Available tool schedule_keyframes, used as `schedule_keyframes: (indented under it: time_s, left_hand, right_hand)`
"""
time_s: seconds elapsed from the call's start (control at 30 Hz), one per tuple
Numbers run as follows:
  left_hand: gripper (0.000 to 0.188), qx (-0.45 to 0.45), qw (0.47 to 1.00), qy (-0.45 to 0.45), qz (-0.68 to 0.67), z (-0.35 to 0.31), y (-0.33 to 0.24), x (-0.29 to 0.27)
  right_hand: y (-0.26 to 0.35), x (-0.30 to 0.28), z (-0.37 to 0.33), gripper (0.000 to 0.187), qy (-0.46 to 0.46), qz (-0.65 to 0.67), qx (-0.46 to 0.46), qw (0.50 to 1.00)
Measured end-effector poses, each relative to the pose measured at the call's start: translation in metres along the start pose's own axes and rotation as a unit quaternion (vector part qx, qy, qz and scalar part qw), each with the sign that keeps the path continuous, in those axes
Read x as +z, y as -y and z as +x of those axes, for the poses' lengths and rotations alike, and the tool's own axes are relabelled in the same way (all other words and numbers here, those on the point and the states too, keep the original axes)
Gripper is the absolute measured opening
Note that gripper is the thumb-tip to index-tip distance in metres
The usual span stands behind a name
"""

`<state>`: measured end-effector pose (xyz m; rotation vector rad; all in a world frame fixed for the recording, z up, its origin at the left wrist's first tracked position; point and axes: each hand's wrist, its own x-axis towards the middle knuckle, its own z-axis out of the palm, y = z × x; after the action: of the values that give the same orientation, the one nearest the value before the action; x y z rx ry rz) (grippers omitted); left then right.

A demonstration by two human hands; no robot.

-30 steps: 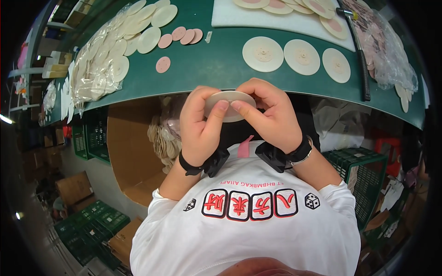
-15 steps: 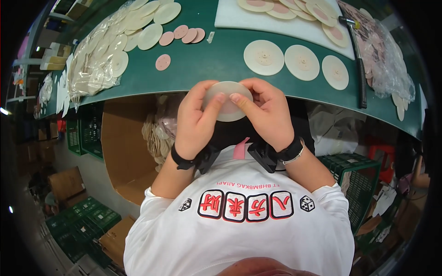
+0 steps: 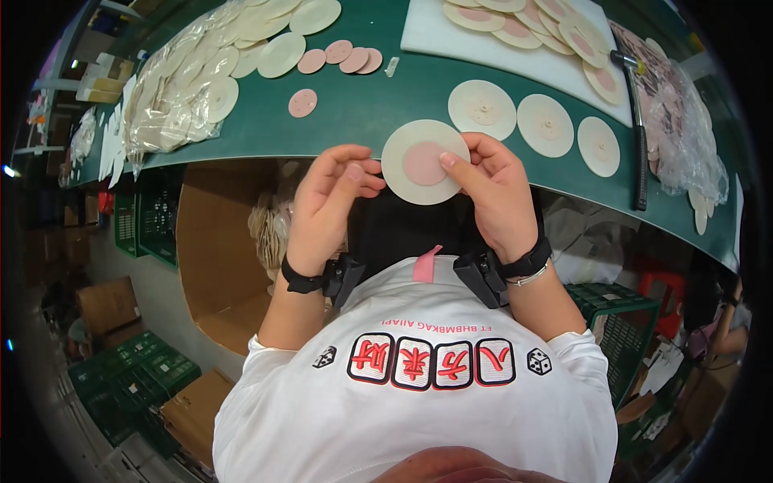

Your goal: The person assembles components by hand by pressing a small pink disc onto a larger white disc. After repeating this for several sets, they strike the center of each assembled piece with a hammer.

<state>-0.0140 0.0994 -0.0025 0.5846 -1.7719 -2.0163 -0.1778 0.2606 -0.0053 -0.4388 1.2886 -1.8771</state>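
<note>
- While a clear bag (image 3: 173, 117) of cream discs lies far L on the green table (image 3: 354, 105), a single pink disc (image 3: 303, 103) + cluster of 4 sit to its R.
- L hand (image 3: 324, 201): fingers apart, loosely curled, gripping nothing, tips just beside held disc.
- Cream disc w/ pink centre (image 3: 423, 163): held up at table's near edge.
- R hand (image 3: 501, 197): thumb + fingers clamped on disc's R edge.
- 3 cream discs (image 3: 547, 126): in a row, just beyond R hand.
- Black-handled hammer (image 3: 639, 153): far R.

A cream disc (image 3: 425, 162) with a pink round centre (image 3: 421, 164) faces the camera, gripped at its right edge
</note>
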Motion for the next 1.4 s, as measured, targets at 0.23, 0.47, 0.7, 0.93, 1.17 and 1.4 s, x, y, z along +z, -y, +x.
schedule_keyframes:
  time_s: [0.23,0.47,0.7,0.93,1.17,1.4]
  left_hand:
    - [0.029,0.021,0.999,0.020,-0.016,0.001,-0.002,0.025]
    - [0.015,0.061,0.994,0.006,0.093,0.010,0.007,0.023]
    - [0.011,0.135,0.955,-0.034,0.263,0.006,-0.001,0.024]
    - [0.017,0.078,0.992,-0.068,0.071,0.008,-0.016,0.006]
    - [0.025,0.076,0.982,-0.129,0.113,0.010,-0.018,-0.055]
    - [0.026,0.057,0.958,-0.149,0.238,0.019,-0.030,-0.091]
  right_hand:
    - [-0.008,0.004,0.000,0.019,0.025,-0.008,-0.016,1.000]
    - [-0.007,0.010,-0.008,0.013,0.048,-0.149,-0.075,0.985]
    - [-0.018,0.020,-0.010,0.008,-0.011,-0.211,-0.132,0.968]
    - [0.000,0.014,0.002,0.016,0.001,-0.135,-0.019,0.991]
    - [0.009,0.008,0.013,0.024,-0.040,0.013,0.012,0.999]
    - [0.005,0.007,0.021,0.026,-0.007,-0.003,0.023,1.000]
